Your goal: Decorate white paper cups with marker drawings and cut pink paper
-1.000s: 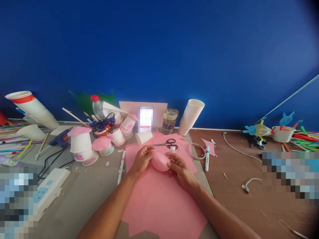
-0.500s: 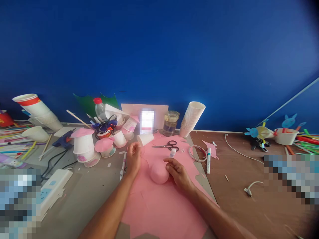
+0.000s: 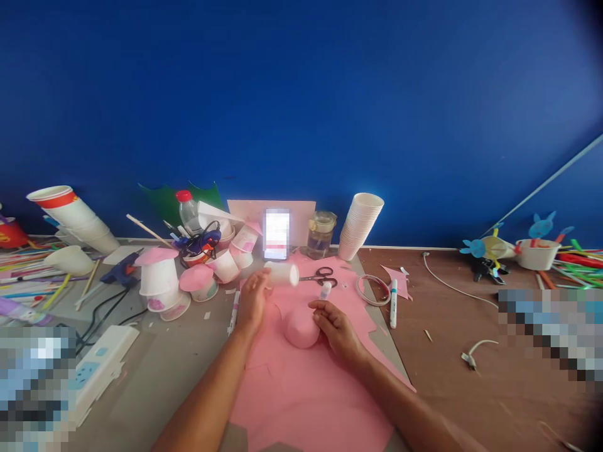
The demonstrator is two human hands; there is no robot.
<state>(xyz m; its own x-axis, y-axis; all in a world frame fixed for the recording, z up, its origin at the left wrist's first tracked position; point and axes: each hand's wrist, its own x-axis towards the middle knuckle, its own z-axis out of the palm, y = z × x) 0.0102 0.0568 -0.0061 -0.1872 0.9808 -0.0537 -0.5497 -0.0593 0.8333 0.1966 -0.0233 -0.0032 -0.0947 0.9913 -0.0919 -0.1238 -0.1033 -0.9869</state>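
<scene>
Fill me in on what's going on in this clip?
A person is handling paper pieces at a cluttered table. The left hand holds a white paper cup sideways, while the right hand pinches the edge of a shallow pink paper cone. The two pieces are apart. Beneath them lies pink paper, with scissors lying on it and stacked cups standing beyond.

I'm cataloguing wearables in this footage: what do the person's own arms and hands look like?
The ungloved left hand and ungloved right hand join bare, tapering forearms. No sleeve, watch or bracelet shows; thin rings are too small to rule out.
</scene>
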